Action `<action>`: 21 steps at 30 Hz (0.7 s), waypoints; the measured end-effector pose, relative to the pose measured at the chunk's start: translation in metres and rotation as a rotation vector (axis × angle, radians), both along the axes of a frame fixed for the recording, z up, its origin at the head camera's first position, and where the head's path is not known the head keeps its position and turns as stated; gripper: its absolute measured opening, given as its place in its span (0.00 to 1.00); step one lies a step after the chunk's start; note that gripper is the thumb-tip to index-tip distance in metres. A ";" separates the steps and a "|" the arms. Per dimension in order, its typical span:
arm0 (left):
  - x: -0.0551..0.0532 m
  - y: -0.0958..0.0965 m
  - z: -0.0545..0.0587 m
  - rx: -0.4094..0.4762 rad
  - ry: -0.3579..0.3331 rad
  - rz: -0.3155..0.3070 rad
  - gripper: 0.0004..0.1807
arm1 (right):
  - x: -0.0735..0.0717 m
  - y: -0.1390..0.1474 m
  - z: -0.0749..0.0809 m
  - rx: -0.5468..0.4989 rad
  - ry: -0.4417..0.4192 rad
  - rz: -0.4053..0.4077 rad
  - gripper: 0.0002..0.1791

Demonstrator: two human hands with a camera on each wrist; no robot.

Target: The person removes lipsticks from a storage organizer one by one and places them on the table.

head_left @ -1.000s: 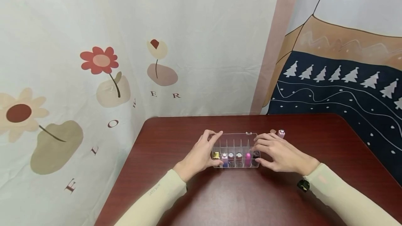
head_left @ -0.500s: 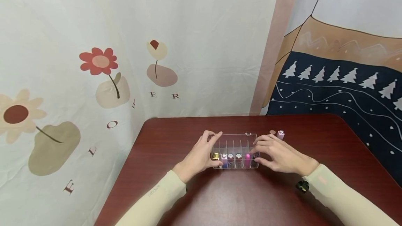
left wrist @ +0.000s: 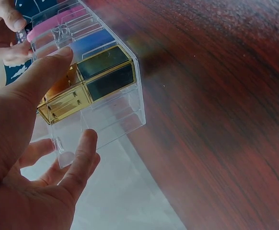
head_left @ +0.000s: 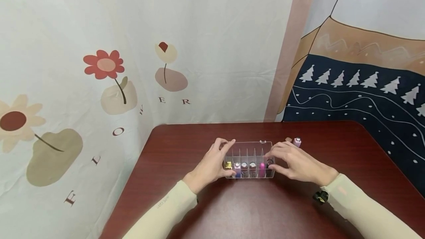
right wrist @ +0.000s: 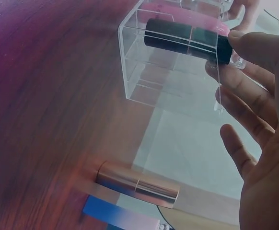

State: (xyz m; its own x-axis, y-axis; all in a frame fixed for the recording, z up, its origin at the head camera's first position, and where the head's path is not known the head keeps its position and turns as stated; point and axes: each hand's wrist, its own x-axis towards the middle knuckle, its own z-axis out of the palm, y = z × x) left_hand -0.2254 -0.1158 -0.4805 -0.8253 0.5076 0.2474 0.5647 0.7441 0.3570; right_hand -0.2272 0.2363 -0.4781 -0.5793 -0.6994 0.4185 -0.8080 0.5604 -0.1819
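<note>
"Clear plastic, that organiser (head_left: pixel 243 159): how does it lie?"
"Long axis side to side on the bench (head_left: pixel 232 213). Its right-end front compartment has the black tube (right wrist: pixel 178 39), roughly upright, top end upward."
"And the hands?"
"At its left end, the left hand (head_left: pixel 210 164) clasps it, thumb in front, fingers spread round the side. At its right end, the right hand's (head_left: pixel 294 161) thumb touches that tube's top, fingers parted; whether they pinch, I can't tell."
"Anything extra from the wrists?"
"The right one shows a copper tube (right wrist: pixel 137 184) full-length beyond the organiser's right end; the head view, barely its top."
</note>
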 end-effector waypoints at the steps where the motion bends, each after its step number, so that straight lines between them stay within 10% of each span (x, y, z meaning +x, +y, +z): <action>1: 0.000 0.000 0.000 0.002 -0.002 -0.001 0.64 | 0.000 0.000 0.001 -0.007 -0.009 -0.006 0.19; 21: 0.001 0.000 0.000 -0.002 0.004 0.001 0.64 | 0.000 0.008 0.011 -0.130 0.081 0.030 0.23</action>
State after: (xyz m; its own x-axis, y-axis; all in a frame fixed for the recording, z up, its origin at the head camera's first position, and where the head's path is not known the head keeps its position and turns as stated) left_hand -0.2246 -0.1160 -0.4805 -0.8248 0.5072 0.2497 0.5653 0.7452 0.3537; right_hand -0.2271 0.2439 -0.4668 -0.5195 -0.6530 0.5511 -0.8392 0.5113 -0.1852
